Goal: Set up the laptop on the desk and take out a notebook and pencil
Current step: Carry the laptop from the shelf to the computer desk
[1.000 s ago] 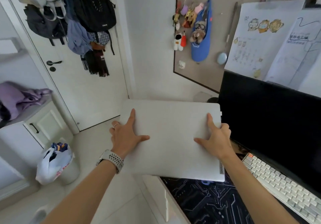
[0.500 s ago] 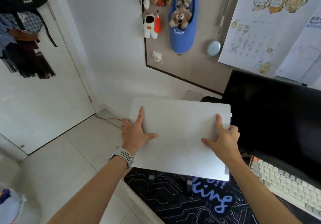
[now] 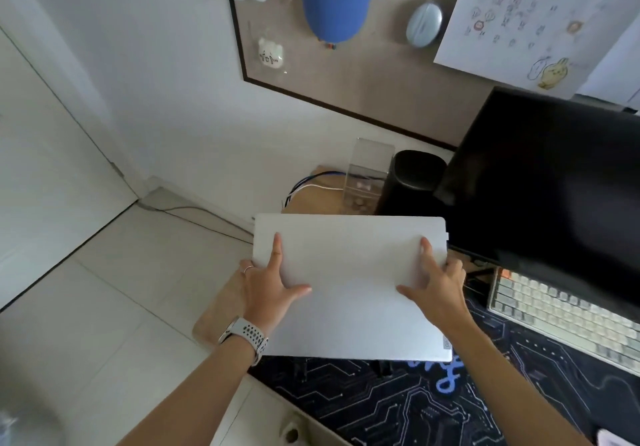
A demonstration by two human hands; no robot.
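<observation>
Laptop (image 3: pixel 349 289), lid closed, is clamped flat by its side edges between left hand (image 3: pixel 268 289) and right hand (image 3: pixel 438 289), thumbs spread on top, so it stays level above the desk (image 3: pixel 221 310) corner

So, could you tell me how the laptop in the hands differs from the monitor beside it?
The laptop is white, while the monitor is black. The laptop is closed and lies nearly flat, gripped by the left hand and the right hand; the monitor stands tilted and untouched. The laptop looks smaller. Both are rectangular, and neither shows a lit screen.
</observation>
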